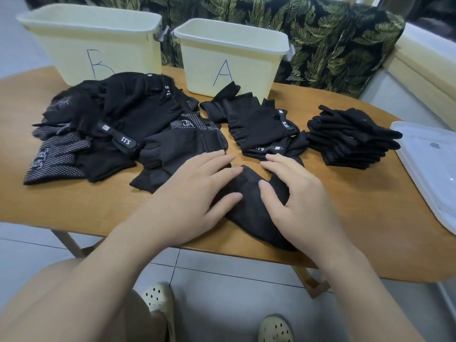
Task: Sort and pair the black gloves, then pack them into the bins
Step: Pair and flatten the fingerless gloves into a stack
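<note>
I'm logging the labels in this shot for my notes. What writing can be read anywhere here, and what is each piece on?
"B": handwritten on the front of the left bin.
"A": handwritten on the front of the right bin.
"5.11": on the strap of a glove in the left pile, upside down.
"5.11": on a glove cuff at the back of that pile, sideways.
"5.11": on the strap of a glove in the middle pile.
Logo on the dotted gloves: unreadable.
</note>
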A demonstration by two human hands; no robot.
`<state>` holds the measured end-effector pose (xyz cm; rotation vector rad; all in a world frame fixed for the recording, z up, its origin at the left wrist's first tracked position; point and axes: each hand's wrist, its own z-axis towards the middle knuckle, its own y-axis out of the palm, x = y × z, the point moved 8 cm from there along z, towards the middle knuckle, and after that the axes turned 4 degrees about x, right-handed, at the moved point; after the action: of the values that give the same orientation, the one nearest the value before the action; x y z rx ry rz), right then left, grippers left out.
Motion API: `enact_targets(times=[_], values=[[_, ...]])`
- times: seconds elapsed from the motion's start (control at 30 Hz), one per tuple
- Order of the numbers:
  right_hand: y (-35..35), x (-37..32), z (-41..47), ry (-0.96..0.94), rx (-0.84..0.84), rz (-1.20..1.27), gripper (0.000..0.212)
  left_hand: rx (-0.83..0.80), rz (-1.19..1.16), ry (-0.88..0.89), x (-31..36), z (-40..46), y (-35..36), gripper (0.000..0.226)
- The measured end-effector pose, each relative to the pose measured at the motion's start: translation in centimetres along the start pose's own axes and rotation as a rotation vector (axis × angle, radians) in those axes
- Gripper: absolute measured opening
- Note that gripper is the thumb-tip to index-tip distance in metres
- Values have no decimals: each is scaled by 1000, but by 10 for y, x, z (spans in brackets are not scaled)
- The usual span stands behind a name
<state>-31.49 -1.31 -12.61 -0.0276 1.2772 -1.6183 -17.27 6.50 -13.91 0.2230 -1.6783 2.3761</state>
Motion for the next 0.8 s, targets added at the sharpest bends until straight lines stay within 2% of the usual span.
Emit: enact_targets(times=[0.2,0.33,0.53,0.7,0.8], values=[[25,-18,23,23,-53,112,29,221,21,-222,-67,-13,-37,51],[50,-27,32,85,-140,95,41,270,-60,-365,-99,-16,-44,52],[79,-31,43,215,-228,167,63,350,-85,-416,-112,-16,-53,39],[80,-31,53,294,-159,294,61,363,-117,-431,-113,-17,-55,38],[76,-28,56,337,-96,356,58,389,-161,-424,-112,-19,-57,28]])
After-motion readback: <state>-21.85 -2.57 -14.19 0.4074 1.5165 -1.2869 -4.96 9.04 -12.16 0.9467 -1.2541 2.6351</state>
